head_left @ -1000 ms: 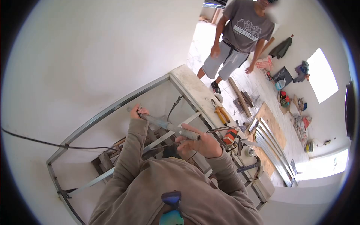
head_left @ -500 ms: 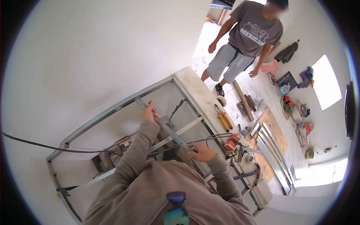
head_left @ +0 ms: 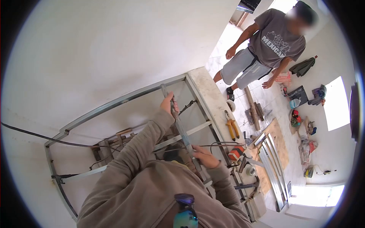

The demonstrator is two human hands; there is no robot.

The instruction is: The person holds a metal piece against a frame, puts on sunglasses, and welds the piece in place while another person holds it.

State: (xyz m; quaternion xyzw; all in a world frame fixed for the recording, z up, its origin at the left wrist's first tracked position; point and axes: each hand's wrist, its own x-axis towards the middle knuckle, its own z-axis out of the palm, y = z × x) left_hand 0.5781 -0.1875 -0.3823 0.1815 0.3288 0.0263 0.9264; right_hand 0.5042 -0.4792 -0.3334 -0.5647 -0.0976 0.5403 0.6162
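Observation:
My left hand (head_left: 168, 103) is wrapped round the upper part of a grey metal tube (head_left: 183, 132). Lower down, my right hand (head_left: 205, 156) grips the same tube. It slants across a welded metal frame (head_left: 125, 99) that lies against the white wall, its top end close to the frame's far bar. A pale crossbar (head_left: 194, 129) of the frame passes behind the tube. Part of the tube's lower end is hidden by my right hand and sleeve.
Yellow-handled pliers (head_left: 231, 128) and an orange-and-black block-shaped item (head_left: 236, 152) lie on the ledge at right, near a hammer (head_left: 251, 186). Metal profiles (head_left: 272, 171) rest on a board. Another person (head_left: 272, 45) stands beyond the ledge. A black cable (head_left: 45, 136) crosses from the left.
The tube has swung to a steeper angle, its top end moving right along the far bar with my left hand. My right hand keeps its grip. The view has also turned slightly.

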